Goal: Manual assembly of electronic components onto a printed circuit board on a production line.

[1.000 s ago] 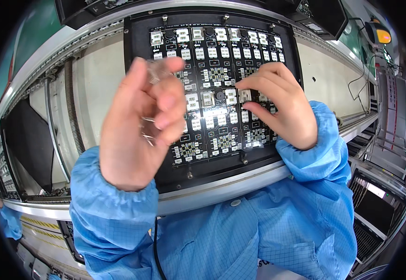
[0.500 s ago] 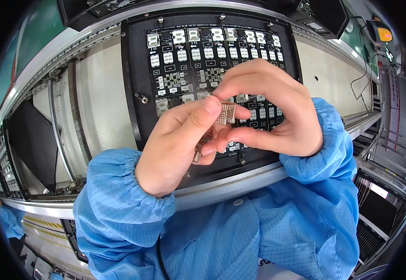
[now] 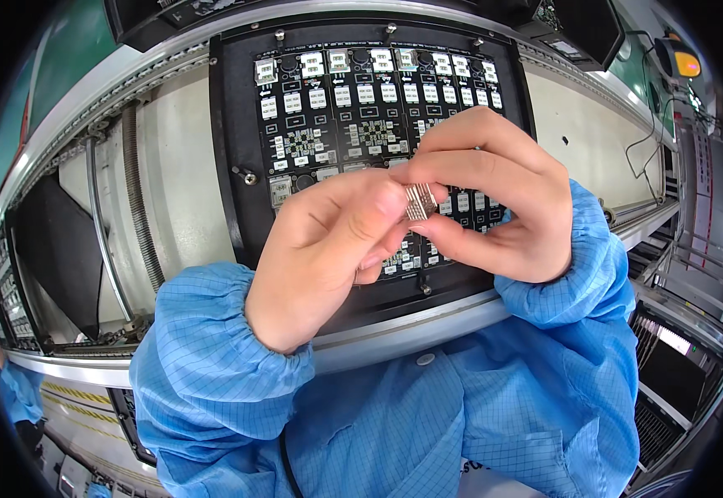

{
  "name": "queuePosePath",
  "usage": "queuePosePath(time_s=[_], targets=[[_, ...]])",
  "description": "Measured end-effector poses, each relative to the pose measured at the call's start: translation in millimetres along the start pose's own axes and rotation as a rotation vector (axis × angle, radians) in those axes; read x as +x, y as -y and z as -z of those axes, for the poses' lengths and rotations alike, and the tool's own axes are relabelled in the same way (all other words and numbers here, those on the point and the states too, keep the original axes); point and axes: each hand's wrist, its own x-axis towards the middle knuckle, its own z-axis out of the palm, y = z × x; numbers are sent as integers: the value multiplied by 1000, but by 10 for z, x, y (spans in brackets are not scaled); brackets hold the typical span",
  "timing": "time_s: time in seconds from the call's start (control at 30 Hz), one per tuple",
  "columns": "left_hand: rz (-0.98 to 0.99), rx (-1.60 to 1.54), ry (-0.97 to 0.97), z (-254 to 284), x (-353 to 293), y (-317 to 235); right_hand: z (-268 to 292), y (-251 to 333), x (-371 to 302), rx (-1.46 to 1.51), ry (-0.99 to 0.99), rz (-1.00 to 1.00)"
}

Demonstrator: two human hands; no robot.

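Above the circuit board panel (image 3: 370, 112), a small silvery metal part (image 3: 420, 202) with a ribbed or slotted face is held up between my two hands. My left hand (image 3: 324, 232) is closed, its thumb pressed on the part's left side. From the right, my right hand (image 3: 503, 199) pinches the same part, index finger at its top and thumb at its lower edge. Whatever lies under the curled fingers of my left hand is mostly hidden. White connectors and small components cover the black boards, which sit in a black frame (image 3: 233, 178) with metal screw posts.
A metal rail (image 3: 411, 326) runs between my body and the frame. On the left are a ribbed hose (image 3: 137, 199), a metal rod (image 3: 106, 224) and a black sheet (image 3: 54, 257). Black equipment (image 3: 577, 29) stands at the back right, near an orange-lit device (image 3: 683, 63). Racks (image 3: 677, 357) stand at right.
My left hand has shifted slightly right with the metal part. My right fingers have closed in on it, and the part has turned. The panel has slid slightly left.
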Motion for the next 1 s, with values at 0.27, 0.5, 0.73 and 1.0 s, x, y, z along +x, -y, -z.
queuePosePath(time_s=[0.27, 0.5, 0.73, 1.0], targets=[[-24, 56, 20, 55, 15, -13, 17, -8, 31, -17, -23, 7], [-71, -4, 38, 37, 8, -8, 156, -124, 32, 194, 84, 28], [-32, 277, 54, 2, -3, -86, 150, -86, 22, 88, 95, 54], [-38, 259, 75, -7, 0, -78, 156, -97, -1, -25, 22, 176]])
